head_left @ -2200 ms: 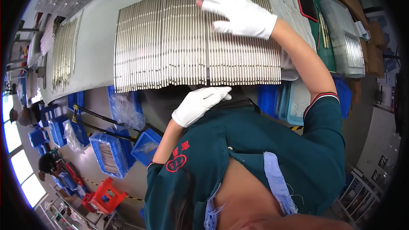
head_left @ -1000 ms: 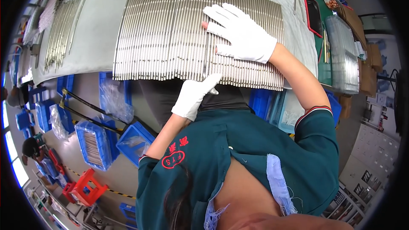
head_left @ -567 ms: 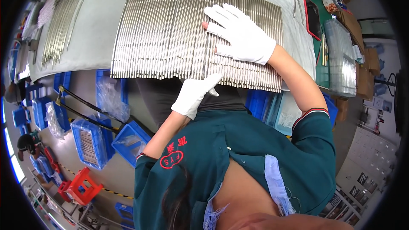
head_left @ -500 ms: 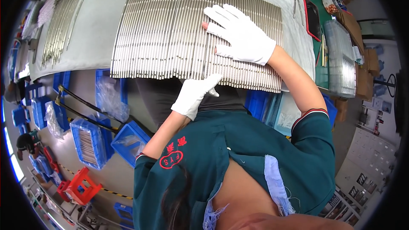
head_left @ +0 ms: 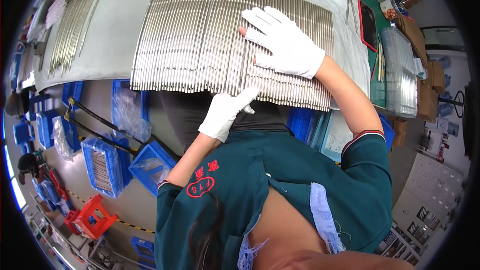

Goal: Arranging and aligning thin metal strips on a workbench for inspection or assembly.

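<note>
A wide row of thin silvery metal rods lies side by side on a white cloth, their near ends reaching the table's front edge. Flat across the right part of the row rests my right hand, in a white glove with some fingertips bare. Its fingers are stretched and apart, pointing to the far left. My left hand, also white-gloved, is at the near ends of the rods around the middle. The thumb lies along the rod ends, and the other fingers curl below them, partly hidden.
More rods lie farther left on the white cloth. A red-edged phone and clear plastic trays are at the right. Blue bins and a red stool stand on the floor to the left.
Both hands stay in nearly the same places on the rods. The view has shifted very slightly.
</note>
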Tool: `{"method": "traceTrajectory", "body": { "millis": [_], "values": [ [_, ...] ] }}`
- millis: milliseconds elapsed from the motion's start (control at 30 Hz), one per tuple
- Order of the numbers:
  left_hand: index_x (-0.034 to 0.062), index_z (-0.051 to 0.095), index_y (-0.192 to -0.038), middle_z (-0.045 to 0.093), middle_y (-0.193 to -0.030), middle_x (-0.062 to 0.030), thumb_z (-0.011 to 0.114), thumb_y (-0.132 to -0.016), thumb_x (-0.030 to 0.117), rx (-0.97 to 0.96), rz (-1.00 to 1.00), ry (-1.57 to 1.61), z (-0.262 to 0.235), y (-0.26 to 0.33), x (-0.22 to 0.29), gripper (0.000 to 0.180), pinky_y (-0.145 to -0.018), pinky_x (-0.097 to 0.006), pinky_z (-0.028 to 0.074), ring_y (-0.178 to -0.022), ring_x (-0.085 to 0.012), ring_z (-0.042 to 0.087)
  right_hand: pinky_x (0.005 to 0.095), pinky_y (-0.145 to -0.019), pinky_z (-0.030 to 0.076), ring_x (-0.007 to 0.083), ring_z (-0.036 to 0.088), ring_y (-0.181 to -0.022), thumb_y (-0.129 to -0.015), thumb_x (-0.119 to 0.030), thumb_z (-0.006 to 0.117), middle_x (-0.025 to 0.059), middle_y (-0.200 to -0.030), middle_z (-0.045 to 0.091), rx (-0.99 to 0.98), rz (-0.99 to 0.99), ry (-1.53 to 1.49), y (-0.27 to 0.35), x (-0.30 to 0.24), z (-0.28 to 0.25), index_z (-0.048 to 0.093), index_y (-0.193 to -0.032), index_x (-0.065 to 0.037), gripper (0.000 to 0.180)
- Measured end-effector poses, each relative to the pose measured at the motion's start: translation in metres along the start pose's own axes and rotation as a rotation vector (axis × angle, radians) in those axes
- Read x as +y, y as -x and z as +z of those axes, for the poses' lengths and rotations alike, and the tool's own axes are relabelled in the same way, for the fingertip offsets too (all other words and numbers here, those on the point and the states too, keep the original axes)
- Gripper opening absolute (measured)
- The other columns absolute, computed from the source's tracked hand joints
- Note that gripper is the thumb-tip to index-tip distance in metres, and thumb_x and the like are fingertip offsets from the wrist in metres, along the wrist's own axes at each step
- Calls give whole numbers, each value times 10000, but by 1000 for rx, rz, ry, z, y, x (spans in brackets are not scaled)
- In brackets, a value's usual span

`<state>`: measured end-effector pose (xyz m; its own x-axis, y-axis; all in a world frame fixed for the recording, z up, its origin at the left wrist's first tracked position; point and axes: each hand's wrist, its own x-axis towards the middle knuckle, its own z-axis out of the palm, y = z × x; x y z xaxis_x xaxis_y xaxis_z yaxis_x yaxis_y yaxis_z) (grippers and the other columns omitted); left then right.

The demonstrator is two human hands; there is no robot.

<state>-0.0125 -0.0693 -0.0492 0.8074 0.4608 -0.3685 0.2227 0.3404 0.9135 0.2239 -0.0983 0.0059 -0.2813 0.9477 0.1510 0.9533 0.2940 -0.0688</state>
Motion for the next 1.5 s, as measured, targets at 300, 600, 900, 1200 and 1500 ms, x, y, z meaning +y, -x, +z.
{"method": "traceTrajectory", "body": {
  "millis": [300,600,900,1200,1500],
  "values": [
    [54,707,-1077,702,-842,-75,622,-911,197,137,-140,134,2,-1,6,235,-640,-268,524,-636,-115,641,457,-1165,178,359,299,-1385,-860,-428,552,193,-1487,336,-5,7,-7,0,0,0,432,-1408,-103,649],
    [57,698,-1099,697,-835,-83,600,-922,179,-6,138,-40,-6,1,-8,236,-647,-264,527,-664,-121,649,450,-1166,175,351,301,-1387,-856,-403,552,196,-1482,344,3,0,-13,-1,0,0,449,-1390,-82,631],
    [-78,708,-915,660,-743,-88,739,-819,229,152,-176,334,1,-2,10,323,-622,-288,516,-611,-131,609,446,-1152,208,348,350,-1355,-862,-418,555,197,-1455,382,41,-19,6,0,1,2,488,-1349,-70,602],
    [-55,710,-841,639,-694,-65,737,-823,225,192,-98,236,5,2,25,282,-597,-278,499,-601,-110,590,443,-1144,229,348,381,-1333,-877,-458,539,193,-1436,410,50,-24,34,-1,-1,0,513,-1321,-59,597],
    [-57,686,-810,615,-639,-43,738,-821,288,160,83,80,-9,2,1,348,-566,-259,473,-561,-96,568,442,-1144,225,335,375,-1339,-877,-450,537,189,-1433,414,46,-31,39,-3,-1,-2,518,-1319,-70,583]
  ]
}}
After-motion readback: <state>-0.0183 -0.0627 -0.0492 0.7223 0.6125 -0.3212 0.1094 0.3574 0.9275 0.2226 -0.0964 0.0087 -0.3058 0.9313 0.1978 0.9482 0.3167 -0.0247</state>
